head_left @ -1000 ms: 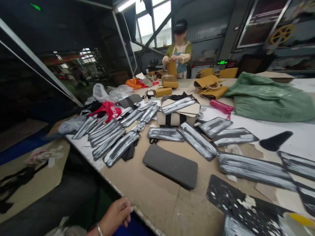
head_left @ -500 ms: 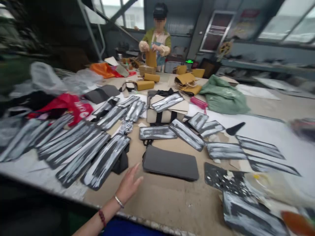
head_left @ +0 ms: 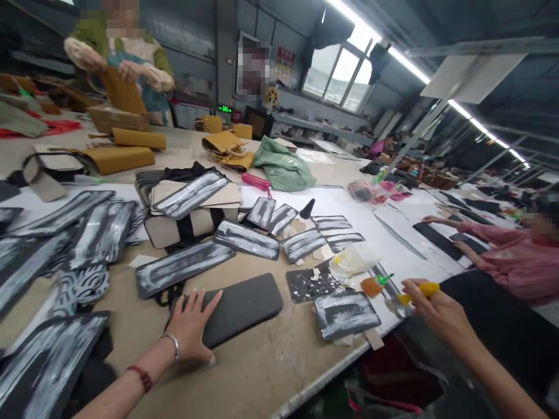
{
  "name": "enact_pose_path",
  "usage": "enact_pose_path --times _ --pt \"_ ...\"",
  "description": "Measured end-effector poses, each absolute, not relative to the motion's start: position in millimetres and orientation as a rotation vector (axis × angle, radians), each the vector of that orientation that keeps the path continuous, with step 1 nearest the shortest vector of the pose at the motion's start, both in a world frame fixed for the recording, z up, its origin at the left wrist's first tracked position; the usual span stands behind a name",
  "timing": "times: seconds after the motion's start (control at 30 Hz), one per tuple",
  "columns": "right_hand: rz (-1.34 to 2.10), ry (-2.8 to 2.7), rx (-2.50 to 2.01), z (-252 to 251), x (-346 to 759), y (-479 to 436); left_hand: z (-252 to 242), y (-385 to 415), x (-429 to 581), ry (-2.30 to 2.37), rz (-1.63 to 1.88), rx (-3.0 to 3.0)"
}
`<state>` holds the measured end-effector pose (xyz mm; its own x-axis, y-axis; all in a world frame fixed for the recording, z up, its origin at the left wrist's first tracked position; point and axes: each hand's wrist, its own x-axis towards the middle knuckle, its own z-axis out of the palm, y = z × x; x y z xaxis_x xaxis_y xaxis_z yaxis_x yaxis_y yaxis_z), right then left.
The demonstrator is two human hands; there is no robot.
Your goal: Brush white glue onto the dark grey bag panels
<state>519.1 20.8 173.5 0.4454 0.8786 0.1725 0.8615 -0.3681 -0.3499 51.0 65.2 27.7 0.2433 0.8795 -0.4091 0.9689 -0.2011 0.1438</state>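
Note:
My left hand rests with spread fingers on the left end of a dark grey panel, its thumb at the near edge. The panel seems to lie on others like it. Over the table's right edge, my right hand is closed around the yellow handle of a tool. The tool's flat greyish head points down and left, too blurred to name. Left of it stand a small orange bottle with a green nozzle and a panel streaked with white.
More white-streaked panels lie across the table. A beige bag piece, a green plastic bag and a translucent container stand farther back. One co-worker handles mustard-coloured material; another in pink reaches over black pieces.
The view has swung right. My left hand has moved from beside the grey panel onto it, and the panel now lies turned. My right hand with the yellow-handled tool has come into view.

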Motion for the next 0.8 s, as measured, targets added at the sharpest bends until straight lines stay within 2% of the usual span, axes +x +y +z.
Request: enact_pose_path --times 0.13,0.53,0.8 --pt "0.331 -1.264 -2.169 144.1 541.9 64.7 23.1 68.1 54.3 1.723 -0.387 2.175" --pt "0.27 -1.493 -2.131 37.6 560.8 167.7 16.9 74.3 56.1 1.763 -0.453 2.13" --pt "0.342 -1.796 -2.136 11.9 567.2 188.0 21.2 60.7 57.1 1.791 -0.321 2.091"
